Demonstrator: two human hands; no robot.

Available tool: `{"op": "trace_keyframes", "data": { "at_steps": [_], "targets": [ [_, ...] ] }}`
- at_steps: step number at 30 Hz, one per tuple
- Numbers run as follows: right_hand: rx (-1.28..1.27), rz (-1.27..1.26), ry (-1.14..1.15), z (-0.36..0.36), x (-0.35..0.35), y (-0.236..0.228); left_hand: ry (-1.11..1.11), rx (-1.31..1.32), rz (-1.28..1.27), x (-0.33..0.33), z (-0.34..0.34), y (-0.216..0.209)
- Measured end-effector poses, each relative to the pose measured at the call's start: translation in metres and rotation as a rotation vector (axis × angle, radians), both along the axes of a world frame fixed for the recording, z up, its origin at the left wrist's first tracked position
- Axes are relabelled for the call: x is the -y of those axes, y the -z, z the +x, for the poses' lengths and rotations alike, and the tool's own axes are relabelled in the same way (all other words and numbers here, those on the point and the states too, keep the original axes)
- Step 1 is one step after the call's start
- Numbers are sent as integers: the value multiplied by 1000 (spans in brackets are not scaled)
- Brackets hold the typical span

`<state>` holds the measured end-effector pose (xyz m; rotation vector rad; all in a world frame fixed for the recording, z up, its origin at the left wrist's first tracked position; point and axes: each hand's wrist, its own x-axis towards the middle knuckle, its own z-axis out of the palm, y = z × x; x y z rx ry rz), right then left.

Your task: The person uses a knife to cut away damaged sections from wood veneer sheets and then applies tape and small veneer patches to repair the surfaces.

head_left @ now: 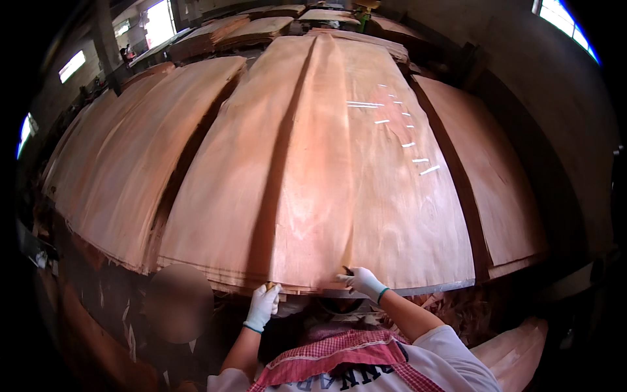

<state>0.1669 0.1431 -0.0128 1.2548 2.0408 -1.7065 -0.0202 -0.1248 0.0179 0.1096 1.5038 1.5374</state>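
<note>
A tall stack of thin wood veneer sheets (215, 196) lies in front of me. Along its middle runs a long raised veneer strip (313, 170), with a dark shadow down its left side. On the sheet to the right, a reddish patch (395, 121) is edged with short white tape pieces (408, 145). My left hand (263, 306), in a white glove with a green cuff, is closed at the near edge by the strip's left corner, pinching the veneer. My right hand (364, 282), gloved alike, is closed around a small dark object (347, 270) near the strip's right corner; its kind is unclear.
More veneer stacks stand on the left (144, 150) and right (483, 170), with dark gaps between. Others lie at the far end (255, 32). Torn veneer scraps (450, 313) pile below the near edge, right. A loose sheet (516, 353) leans at lower right.
</note>
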Motion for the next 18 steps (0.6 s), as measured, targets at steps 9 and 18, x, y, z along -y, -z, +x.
{"op": "trace_keyframes", "data": {
  "at_steps": [9, 18],
  "targets": [
    [-441, 216, 308, 18, -14, -48, 202, -1029, -332, -123, 189, -12],
    [-641, 259, 688, 262, -187, -75, 819, -308, 347, -290, 411, -49]
  ]
}}
